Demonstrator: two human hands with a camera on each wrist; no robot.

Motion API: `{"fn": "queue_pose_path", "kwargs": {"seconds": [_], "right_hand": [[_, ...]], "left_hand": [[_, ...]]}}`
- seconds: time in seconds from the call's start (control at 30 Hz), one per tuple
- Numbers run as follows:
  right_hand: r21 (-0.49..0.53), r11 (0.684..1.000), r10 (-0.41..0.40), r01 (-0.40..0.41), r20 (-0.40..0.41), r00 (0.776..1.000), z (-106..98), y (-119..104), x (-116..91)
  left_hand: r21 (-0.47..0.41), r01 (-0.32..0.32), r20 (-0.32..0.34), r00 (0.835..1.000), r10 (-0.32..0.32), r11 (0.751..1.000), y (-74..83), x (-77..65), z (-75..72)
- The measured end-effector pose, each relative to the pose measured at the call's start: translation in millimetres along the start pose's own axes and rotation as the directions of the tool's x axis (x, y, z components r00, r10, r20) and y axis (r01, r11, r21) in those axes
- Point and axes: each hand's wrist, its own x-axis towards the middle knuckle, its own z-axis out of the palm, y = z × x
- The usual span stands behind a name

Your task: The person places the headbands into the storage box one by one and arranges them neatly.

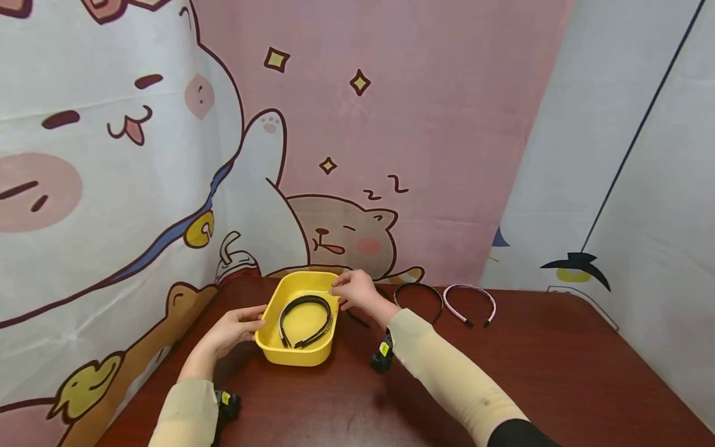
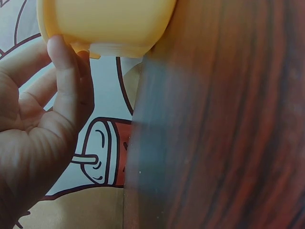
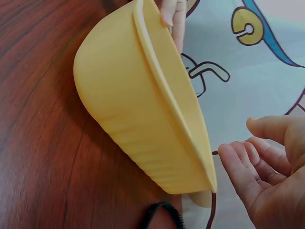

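A yellow plastic basin [image 1: 296,356] is left of centre on the table in the head view. Black headbands [image 1: 305,300] lie inside it, one with a pale stretch on its left side; their exact count is unclear. My left hand [image 1: 231,330] grips the basin's left side, its fingertips on the rim and outer wall in the left wrist view. By the basin's upper right rim is my right hand [image 1: 360,292], fingers loosely bent. The right wrist view shows these fingers [image 3: 238,164] just apart from the rim and holding nothing visible.
Right of the basin lie a black headband [image 1: 418,285] and a pink one [image 1: 469,287]. Another dark headband [image 1: 357,320] is partly hidden by my right arm. A printed cloth [image 1: 447,155] hangs behind the brown table [image 1: 530,372].
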Motion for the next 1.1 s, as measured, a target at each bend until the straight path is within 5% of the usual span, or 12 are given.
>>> {"fn": "queue_pose_path", "kwargs": {"seconds": [0.5,1.1], "right_hand": [[0.063,0.997,-0.039,0.041,-0.035,0.999,-82,40,-14],[0.005,0.999,0.043,-0.043,-0.179,0.983,-192,81,-31]], "left_hand": [[0.005,0.016,0.002,1.000,-0.016,1.000,0.5,-2.0,0.5],[0.022,0.026,-0.006,1.000,-0.026,0.999,-0.7,-1.8,0.4]]}}
